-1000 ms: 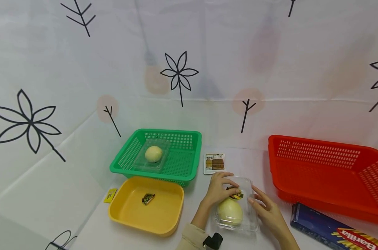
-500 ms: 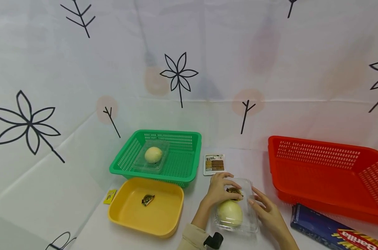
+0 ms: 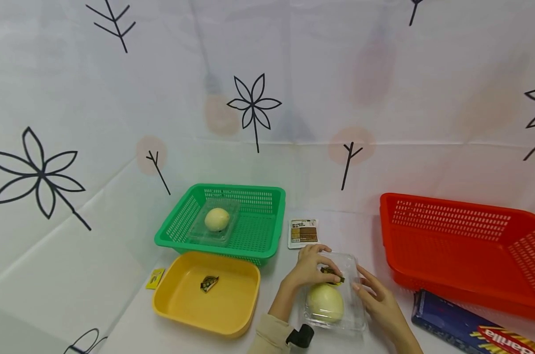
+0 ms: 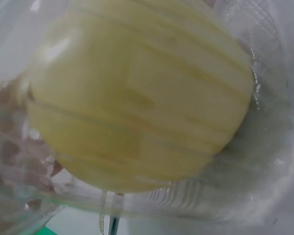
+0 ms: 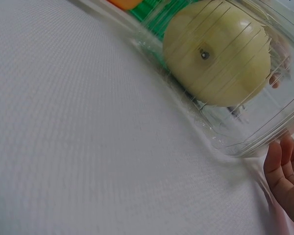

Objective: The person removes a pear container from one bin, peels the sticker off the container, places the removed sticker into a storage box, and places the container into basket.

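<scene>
A clear plastic clamshell container lies on the white table with a smooth, round, pale yellow fruit inside. On its lid is a dark label with colourful print. My left hand reaches over the lid from the left, thumb and index finger pinching the label's edge. My right hand holds the container's right side, thumb at the lid's edge and fingers along the wall. In the left wrist view the fruit fills most of the frame. The right wrist view shows fingertips at the container's corner.
A green basket holds another clear container with a similar fruit. In front, a yellow tray holds a crumpled label. A flat packet, a small yellow packet, a red basket and a blue Barilla box stand around.
My left thumb and index finger have shifted slightly at the label, and its lower right edge now bends up from the lid. The right hand and container have stayed in place.
</scene>
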Demonstrator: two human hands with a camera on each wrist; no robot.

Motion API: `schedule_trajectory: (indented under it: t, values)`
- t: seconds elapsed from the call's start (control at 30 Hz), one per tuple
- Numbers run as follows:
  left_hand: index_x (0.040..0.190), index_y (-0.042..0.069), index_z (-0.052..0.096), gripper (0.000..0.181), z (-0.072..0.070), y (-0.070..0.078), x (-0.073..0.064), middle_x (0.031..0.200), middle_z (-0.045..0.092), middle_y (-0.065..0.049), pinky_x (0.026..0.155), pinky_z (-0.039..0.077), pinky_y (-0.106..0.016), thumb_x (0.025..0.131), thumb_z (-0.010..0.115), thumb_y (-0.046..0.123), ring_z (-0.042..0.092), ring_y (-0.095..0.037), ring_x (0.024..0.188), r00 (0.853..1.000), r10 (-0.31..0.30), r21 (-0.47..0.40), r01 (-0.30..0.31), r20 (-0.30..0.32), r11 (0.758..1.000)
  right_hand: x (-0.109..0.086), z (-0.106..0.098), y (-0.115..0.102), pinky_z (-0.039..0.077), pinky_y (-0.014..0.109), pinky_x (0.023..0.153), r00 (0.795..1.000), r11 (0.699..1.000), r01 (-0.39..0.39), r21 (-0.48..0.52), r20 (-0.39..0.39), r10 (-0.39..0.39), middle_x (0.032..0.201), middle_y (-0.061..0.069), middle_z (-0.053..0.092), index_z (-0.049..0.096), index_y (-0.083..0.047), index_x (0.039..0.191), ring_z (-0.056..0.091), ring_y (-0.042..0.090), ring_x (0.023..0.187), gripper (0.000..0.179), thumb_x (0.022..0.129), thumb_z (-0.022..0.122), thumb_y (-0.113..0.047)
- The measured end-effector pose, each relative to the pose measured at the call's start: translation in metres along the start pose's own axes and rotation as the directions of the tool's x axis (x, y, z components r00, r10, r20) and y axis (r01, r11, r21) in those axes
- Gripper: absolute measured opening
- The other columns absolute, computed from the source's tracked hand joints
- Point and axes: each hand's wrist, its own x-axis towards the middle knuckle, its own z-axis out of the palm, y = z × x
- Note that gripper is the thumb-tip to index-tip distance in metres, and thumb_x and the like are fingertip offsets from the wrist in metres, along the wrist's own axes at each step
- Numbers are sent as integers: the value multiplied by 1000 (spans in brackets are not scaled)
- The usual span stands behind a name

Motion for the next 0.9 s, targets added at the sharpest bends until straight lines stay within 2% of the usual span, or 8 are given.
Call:
schedule_trajectory:
  t: [0.1,0.23,0.37,0.43,0.57,0.67,0.73,0.9]
  values:
    - [86,18,76,14,1,-3,-1,130,54,-5,104,24,-40,78,76,30,38,-17,124,1000,6,-51,-7,-19,999,0,-1,0,41,26,64,1000,1000,-6,4,-1,6,129,25,45,36,-9,144,52,19,94,55,95,56,-24]
    - [97,15,75,23,4,-8,-4,131,54,-7,108,24,-44,77,77,27,40,-21,125,997,3,-90,-10,-74,996,1,0,1,39,25,60,1000,1000,-1,8,-12,1,127,24,46,37,-9,143,52,14,90,55,94,57,-24]
    - [103,10,73,26,10,-10,-10,133,53,-15,108,27,-49,81,74,24,42,-31,128,986,-21,-106,4,-168,994,1,1,1,39,25,59,1000,1000,6,15,-23,-6,126,23,46,38,-8,143,53,11,86,55,94,58,-22]
    - [100,8,74,23,14,-10,-13,131,54,-18,106,32,-47,82,72,23,43,-34,128,970,-28,-109,1,-241,994,1,1,1,40,25,59,1000,1000,4,20,-26,-3,126,23,46,38,-8,142,53,12,87,55,94,58,-22]
    - [92,6,75,19,19,-9,-17,124,59,-19,99,41,-42,80,74,22,52,-32,120,920,-32,-88,-3,-391,996,0,1,-1,40,26,62,1000,1000,-6,18,-27,7,129,24,46,37,-8,143,53,12,91,55,94,57,-24]
    - [89,6,76,17,21,-9,-21,121,61,-19,96,45,-38,81,74,21,56,-29,116,896,-42,-73,11,-443,997,0,2,0,40,25,60,1000,1000,-4,26,-24,5,127,24,46,38,-7,142,53,11,89,54,94,57,-23]
    - [90,5,75,18,20,-7,-23,121,61,-20,95,46,-38,81,73,20,57,-28,115,893,-43,-63,17,-447,998,-1,2,0,40,25,59,1000,1000,-4,29,-26,5,127,24,47,39,-6,141,53,11,88,54,93,58,-22]
    - [96,4,74,25,15,0,-31,126,57,-20,98,43,-38,79,74,23,53,-31,120,914,-52,-32,43,-403,999,-1,1,-1,42,26,64,1000,1000,-26,16,-18,26,129,24,47,39,-8,142,54,11,91,55,93,58,-24]
